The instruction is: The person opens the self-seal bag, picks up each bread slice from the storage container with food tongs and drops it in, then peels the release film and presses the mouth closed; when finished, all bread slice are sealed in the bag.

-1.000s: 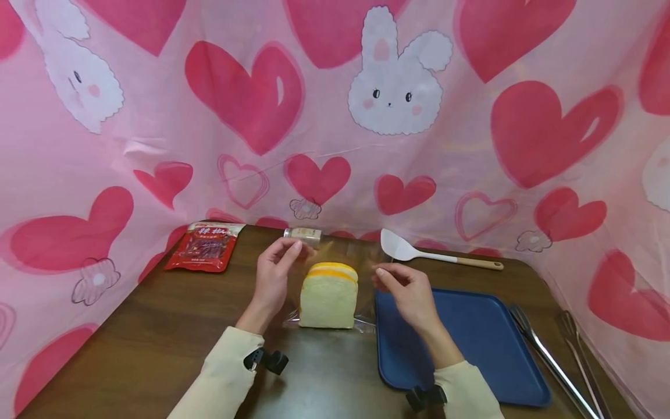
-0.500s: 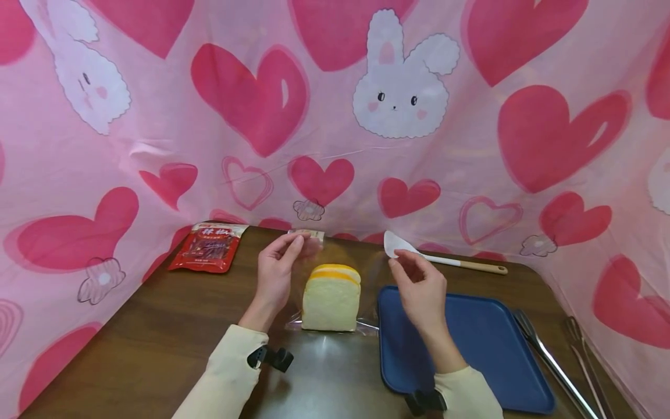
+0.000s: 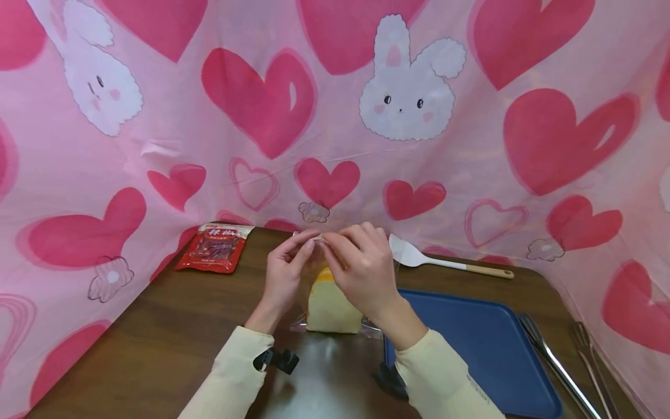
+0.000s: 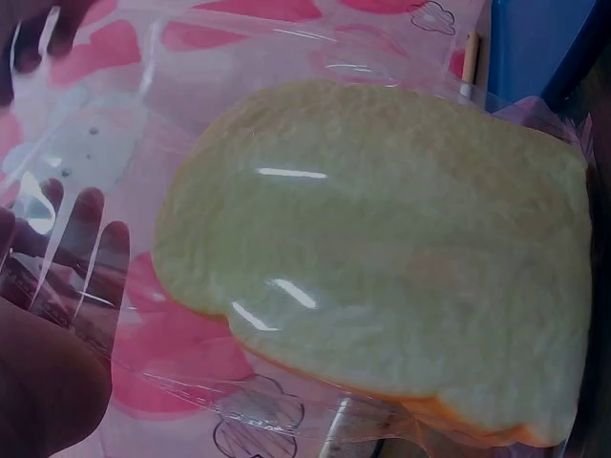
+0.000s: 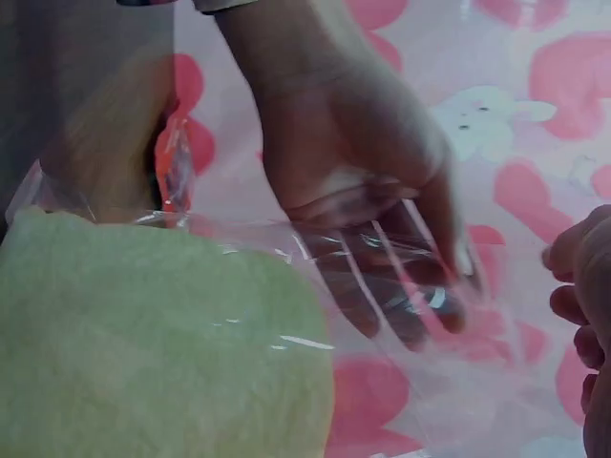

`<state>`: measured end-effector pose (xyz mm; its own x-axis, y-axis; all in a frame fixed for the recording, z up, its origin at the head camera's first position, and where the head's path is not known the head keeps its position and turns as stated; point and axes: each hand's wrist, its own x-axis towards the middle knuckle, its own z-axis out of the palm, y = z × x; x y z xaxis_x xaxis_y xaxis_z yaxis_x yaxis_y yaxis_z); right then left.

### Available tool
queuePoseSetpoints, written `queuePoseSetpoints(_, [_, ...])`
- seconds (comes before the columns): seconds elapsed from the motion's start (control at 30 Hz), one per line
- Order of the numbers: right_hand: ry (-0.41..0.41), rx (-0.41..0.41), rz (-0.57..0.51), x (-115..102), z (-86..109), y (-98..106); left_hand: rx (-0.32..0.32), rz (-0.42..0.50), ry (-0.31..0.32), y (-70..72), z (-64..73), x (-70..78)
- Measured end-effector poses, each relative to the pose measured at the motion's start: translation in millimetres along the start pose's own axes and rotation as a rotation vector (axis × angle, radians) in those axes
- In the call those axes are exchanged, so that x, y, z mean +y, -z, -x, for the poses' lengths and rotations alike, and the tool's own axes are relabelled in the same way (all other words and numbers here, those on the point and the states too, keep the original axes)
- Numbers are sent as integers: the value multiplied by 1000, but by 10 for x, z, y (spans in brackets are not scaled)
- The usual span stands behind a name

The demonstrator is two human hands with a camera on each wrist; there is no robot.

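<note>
Sliced bread with an orange-yellow crust stands upright inside a clear plastic bag. In the left wrist view the bread fills most of the frame, with glare on the film over it. My left hand pinches the bag's upper left part; in the right wrist view the fingers of that hand show through the film. My right hand is across the bread, its fingertips close to the left ones. At the right wrist view's edge, this hand has loosely bent fingers, a gap between them and the film.
A red food packet lies at the back left. At the back right is a white spatula with a wooden handle. A blue tray lies to the right, with metal tongs and another metal utensil beyond it.
My right hand came off the bag's right side, drew back a little, then moved left across the bread to the left fingertips. My left hand keeps its pinch on the bag.
</note>
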<state>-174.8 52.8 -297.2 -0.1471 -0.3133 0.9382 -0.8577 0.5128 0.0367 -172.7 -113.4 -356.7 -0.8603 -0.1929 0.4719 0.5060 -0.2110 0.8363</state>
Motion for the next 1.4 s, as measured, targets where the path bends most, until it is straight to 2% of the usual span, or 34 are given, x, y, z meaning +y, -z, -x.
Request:
queuePoseSetpoints(0.1, [2,-111,65,9,-41,-69,10,-75,5,-10,15,1])
queuePoseSetpoints(0.2, [0,-172,89,42,-64,-102,3,-102,3,-31,19,13])
queuePoseSetpoints(0.47, [-17,-215,80,98,-141,-62,-50,-112,-55,-83,2,42])
queuePoseSetpoints(0.77, [-4,-285,36,86,-259,33,-46,-228,-84,-78,-21,76])
queuePoseSetpoints(1.07, [60,-291,43,55,-234,63,-66,-287,-80,-56,-8,95])
queuePoseSetpoints(1.2, [30,-261,19,44,-156,51,-76,-304,-55,-57,24,101])
queuePoseSetpoints(1.4, [-13,-169,-29,6,-34,8,-113,-315,-41,-44,92,93])
